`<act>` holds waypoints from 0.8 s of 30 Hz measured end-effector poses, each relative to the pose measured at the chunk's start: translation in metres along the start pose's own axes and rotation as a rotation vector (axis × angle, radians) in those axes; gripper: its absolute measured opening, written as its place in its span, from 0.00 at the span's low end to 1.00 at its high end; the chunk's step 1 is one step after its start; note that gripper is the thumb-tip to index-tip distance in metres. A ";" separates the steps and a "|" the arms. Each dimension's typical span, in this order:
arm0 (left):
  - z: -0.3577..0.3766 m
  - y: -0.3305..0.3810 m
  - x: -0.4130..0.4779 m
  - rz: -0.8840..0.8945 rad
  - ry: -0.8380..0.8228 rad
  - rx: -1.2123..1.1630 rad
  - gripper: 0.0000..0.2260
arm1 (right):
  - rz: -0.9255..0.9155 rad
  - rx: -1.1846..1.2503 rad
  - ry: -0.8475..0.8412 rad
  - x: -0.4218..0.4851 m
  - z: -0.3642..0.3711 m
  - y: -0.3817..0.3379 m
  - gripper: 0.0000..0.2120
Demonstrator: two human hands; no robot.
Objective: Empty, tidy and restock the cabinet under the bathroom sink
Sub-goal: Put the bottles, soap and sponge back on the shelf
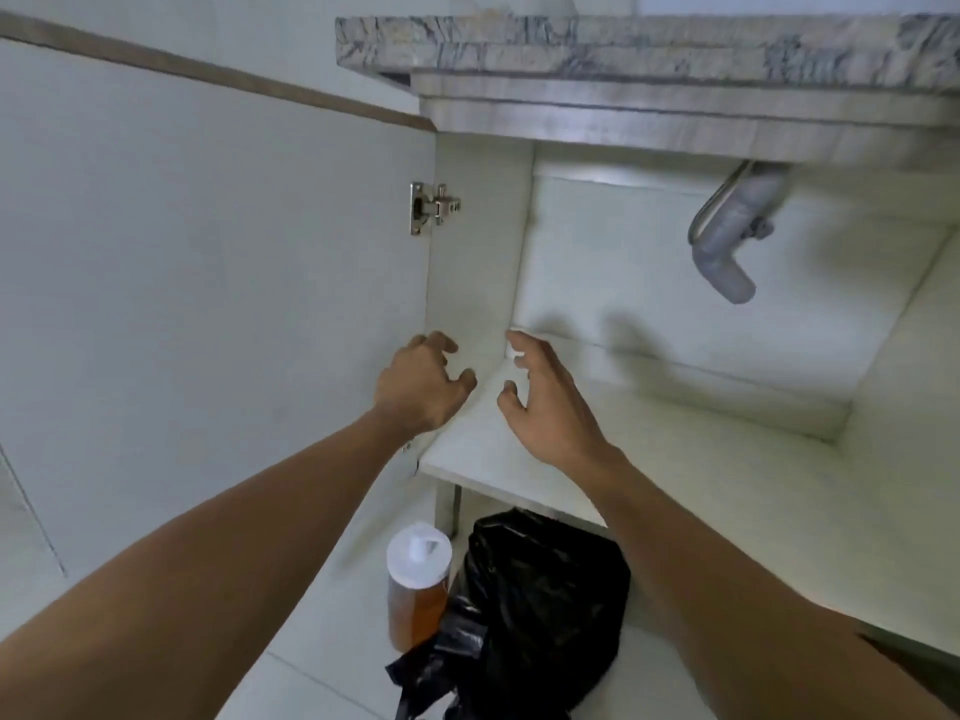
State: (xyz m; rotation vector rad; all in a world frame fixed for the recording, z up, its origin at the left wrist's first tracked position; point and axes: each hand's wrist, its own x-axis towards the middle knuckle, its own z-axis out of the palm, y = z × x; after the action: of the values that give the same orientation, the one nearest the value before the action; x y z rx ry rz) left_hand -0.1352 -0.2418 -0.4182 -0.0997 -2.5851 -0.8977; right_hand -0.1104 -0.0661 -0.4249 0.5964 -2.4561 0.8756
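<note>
Both your arms stretch forward into the cabinet (pixel 675 283). Your left hand (pixel 421 381) and right hand (pixel 550 402) hover side by side near its left wall, fingers (pixel 519 339) spread and loosely curled (gripping nothing). The cabinet is white inside, its door (pixel 208 252) swung open leftward, and a grey drain pipe (pixel 727 236) hangs at upper right.

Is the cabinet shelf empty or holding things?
Empty as far as shows: the shelf is bare below the drain pipe; the bottle and black bag sit on the floor in front of it.
</note>
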 end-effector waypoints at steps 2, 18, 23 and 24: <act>0.026 -0.033 -0.030 -0.097 -0.191 -0.004 0.27 | 0.117 0.044 -0.121 -0.035 0.034 0.013 0.27; 0.097 -0.159 -0.112 -0.272 -0.689 -0.064 0.32 | 0.501 0.359 -0.511 -0.128 0.186 0.056 0.41; 0.100 -0.171 -0.113 -0.290 -0.576 -0.078 0.34 | 0.521 0.403 -0.417 -0.130 0.190 0.054 0.46; 0.098 -0.170 -0.113 -0.292 -0.569 -0.074 0.34 | 0.514 0.411 -0.417 -0.130 0.187 0.053 0.43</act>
State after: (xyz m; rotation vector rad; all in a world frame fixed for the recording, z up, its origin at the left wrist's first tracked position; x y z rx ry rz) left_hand -0.0992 -0.3092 -0.6312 0.0066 -3.1488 -1.2134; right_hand -0.0860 -0.1223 -0.6506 0.2930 -2.8831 1.6268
